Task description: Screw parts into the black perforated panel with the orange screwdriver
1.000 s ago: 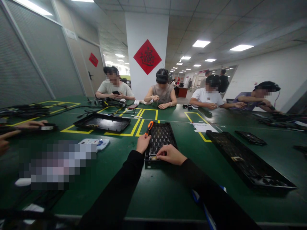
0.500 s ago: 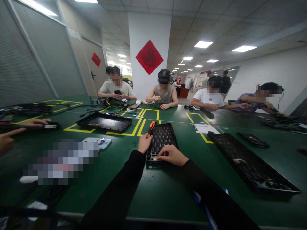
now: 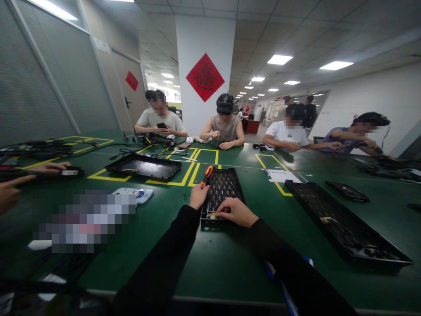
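A black plastic tray-like case (image 3: 224,186) with rows of small shiny marks lies lengthwise in front of me. My left hand (image 3: 199,196) is at its left edge, closed around a tool with an orange, looped handle (image 3: 208,173); the tool's working end is hidden. My right hand (image 3: 237,211) reaches into the near end of the case from the right. Its thumb and fingertips are pinched together by a small pale yellowish part (image 3: 213,215). Whatever they grip is too small to make out.
Another black case (image 3: 148,169) lies back left, and a long one (image 3: 342,224) at right, near a small black panel (image 3: 347,192). Another person's hands (image 3: 49,168) are at far left. Cables (image 3: 39,149) lie beyond. Several people sit across the green table (image 3: 210,272).
My right fingertips have shifted slightly at the near end of the case, and the pale part shows more. The left hand and the orange-handled tool stay put.
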Tool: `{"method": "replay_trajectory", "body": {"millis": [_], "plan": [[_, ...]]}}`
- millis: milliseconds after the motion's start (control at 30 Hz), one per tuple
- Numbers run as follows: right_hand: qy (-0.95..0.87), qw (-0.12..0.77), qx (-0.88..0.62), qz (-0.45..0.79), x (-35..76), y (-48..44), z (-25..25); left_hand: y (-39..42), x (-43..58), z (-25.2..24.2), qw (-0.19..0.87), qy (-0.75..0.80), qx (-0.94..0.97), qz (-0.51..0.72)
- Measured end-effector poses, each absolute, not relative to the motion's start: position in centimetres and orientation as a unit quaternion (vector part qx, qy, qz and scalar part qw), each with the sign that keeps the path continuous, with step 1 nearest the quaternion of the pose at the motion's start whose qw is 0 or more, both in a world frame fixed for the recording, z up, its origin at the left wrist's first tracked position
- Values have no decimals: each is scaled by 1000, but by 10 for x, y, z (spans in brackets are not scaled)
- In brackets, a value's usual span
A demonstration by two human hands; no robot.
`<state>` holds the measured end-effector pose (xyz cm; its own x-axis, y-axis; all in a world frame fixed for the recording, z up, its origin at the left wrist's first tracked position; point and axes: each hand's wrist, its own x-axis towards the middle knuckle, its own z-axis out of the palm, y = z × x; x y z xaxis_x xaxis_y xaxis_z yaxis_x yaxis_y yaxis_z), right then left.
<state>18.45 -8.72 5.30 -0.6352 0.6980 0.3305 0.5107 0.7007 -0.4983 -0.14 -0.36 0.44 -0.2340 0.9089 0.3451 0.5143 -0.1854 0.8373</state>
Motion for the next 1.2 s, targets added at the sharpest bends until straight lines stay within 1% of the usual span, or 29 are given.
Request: {"method": "replay_trajectory", "body": {"millis": [133,367,667,1200], "plan": [[-887,246,-337,198,185,-87,53,-5,-1,5,202,608,584,499],[-879,255,-332,229,185,-87,52,-3,-2,4,199,600,587,505],[-890,250,-330,193,186,-86,54,-2,-2,1,198,601,586,505],[-888,244,-323,219,187,-87,54,-2,-2,2,196,606,584,503]]}}
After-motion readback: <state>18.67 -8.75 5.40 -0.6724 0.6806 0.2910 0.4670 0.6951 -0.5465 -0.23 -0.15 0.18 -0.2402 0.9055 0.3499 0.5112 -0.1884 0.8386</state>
